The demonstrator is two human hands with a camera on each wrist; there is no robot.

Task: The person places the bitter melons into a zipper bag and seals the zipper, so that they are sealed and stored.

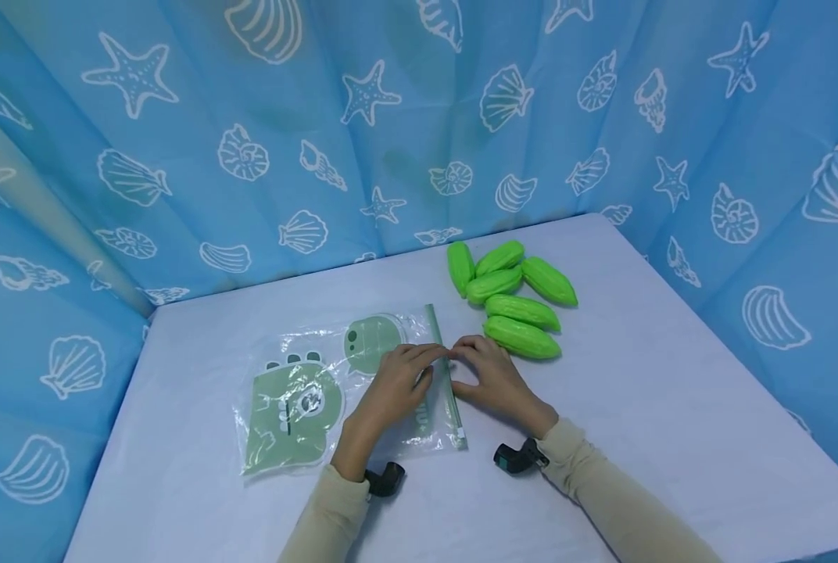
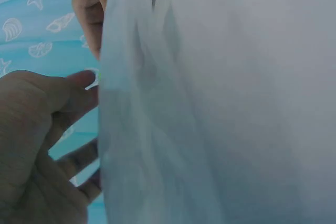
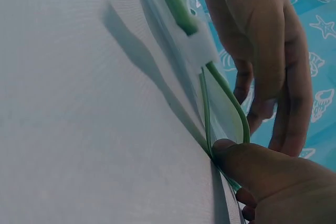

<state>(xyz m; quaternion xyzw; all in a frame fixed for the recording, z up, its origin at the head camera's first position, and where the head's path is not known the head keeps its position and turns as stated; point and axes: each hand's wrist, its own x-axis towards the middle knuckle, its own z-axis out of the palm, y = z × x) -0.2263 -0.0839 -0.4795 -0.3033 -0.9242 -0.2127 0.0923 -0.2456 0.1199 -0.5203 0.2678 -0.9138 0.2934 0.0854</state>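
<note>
The bag [image 1: 288,426] is lying on the bench [image 1: 672,438]; over it the left hand [image 1: 395,383] is reaching, whether pinching I cannot tell. The right hand [image 1: 495,381] is pinching its zip [image 1: 453,410]; gourds [image 1: 521,338] are lying beside it.

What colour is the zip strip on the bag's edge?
The zip strip on the bag is green; it shows best in the head view.

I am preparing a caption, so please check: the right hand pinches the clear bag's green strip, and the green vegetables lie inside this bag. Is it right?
Not inside: the green vegetables lie outside the clear bag, on the table, as the head view shows. The right hand pinches the green strip.
</note>
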